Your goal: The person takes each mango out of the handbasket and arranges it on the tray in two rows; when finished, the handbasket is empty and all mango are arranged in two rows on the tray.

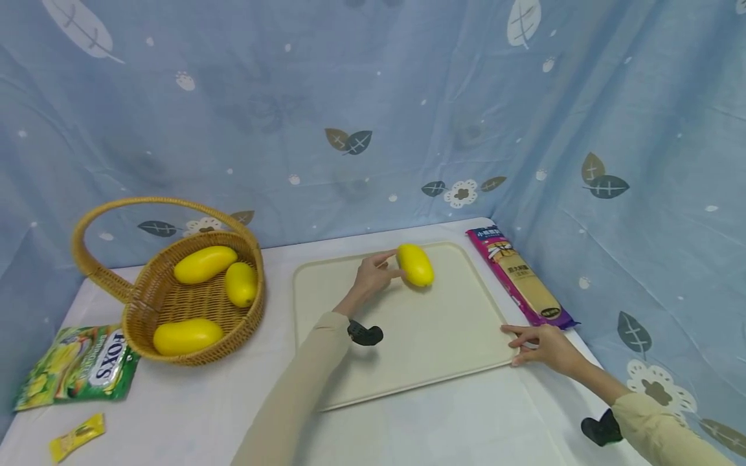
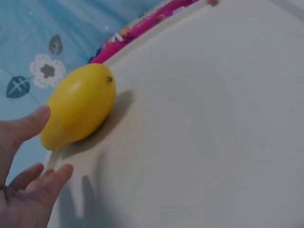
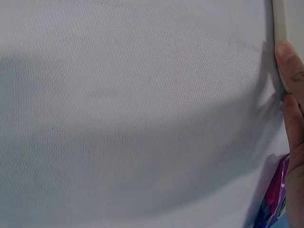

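Observation:
A yellow mango (image 1: 416, 265) with a small stem nub lies near the far edge of the cream tray (image 1: 443, 336). At its left side is my left hand (image 1: 373, 275), thumb and fingers spread apart. In the left wrist view, the thumb of that hand (image 2: 28, 190) overlaps the mango's (image 2: 80, 107) near end, while the other fingers stand below it. My right hand (image 1: 544, 347) holds the tray's near right corner between thumb and fingers. The right wrist view shows fingertips (image 3: 287, 52) right at the tray's rim (image 3: 280, 19).
On the left stands a wicker basket (image 1: 136, 323) with a tall handle, holding three yellow mangoes (image 1: 189, 336). Before it lie a green FOX'S bag (image 1: 96, 366) and a small yellow packet (image 1: 78, 437). A purple-pink food packet (image 1: 521, 278) lies along the tray's right side. Patterned blue cloth (image 1: 280, 110) hangs behind.

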Motion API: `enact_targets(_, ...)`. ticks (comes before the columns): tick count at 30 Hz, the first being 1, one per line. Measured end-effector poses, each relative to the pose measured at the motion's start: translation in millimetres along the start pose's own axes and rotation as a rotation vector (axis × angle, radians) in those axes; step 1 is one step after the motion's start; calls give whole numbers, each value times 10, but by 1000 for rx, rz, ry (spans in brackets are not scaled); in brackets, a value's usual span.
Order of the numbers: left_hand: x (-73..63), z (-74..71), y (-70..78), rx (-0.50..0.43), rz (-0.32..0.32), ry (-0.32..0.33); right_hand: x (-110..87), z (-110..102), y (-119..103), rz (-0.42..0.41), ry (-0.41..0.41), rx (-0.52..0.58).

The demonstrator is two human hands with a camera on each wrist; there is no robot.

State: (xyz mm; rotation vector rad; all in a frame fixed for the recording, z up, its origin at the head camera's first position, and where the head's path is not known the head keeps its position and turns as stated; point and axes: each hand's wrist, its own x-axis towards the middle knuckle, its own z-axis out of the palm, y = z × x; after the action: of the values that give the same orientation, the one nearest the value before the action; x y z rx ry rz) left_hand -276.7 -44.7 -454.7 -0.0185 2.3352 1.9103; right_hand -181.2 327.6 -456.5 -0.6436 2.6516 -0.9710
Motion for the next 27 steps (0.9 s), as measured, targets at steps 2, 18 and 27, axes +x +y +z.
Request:
enact_targets(2, -55, -54, 43, -40, -18, 15, 2, -11, 4, -1, 2, -5)
enact_targets(18, -443, -523, 159, -191, -132, 57, 47, -18, 14, -48, 11, -73)
enact_targets(27, -658, -763, 295, -246, -132, -3, -13, -13, 21, -42, 5, -64)
